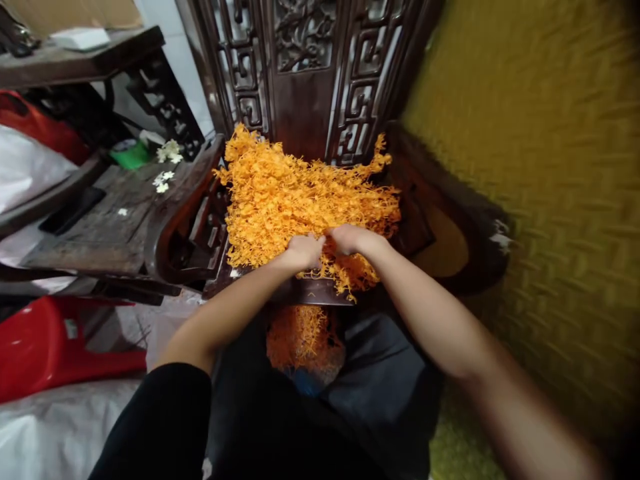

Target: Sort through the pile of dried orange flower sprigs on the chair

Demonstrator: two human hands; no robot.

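A thick heap of orange artificial flowers (290, 193) with thin stringy stems covers the seat of a dark carved wooden chair (307, 113). At the heap's front edge, my left hand (306, 252) and my right hand (349, 239) nearly meet, fingertips towards each other. The fingers of both look closed in a pinch, but whatever lies between them is too small and partly hidden. More orange strands hang over the seat edge just below my right hand. Between my legs, under the seat edge, rests a clear bag (305, 347) with similar orange pieces inside.
To the left stands a second wooden chair (100, 227) with small white flowers (163, 181) and a green tape roll (131, 153) on it. A red plastic stool (45, 347) is at lower left. A yellow woven surface (550, 167) rises close on the right.
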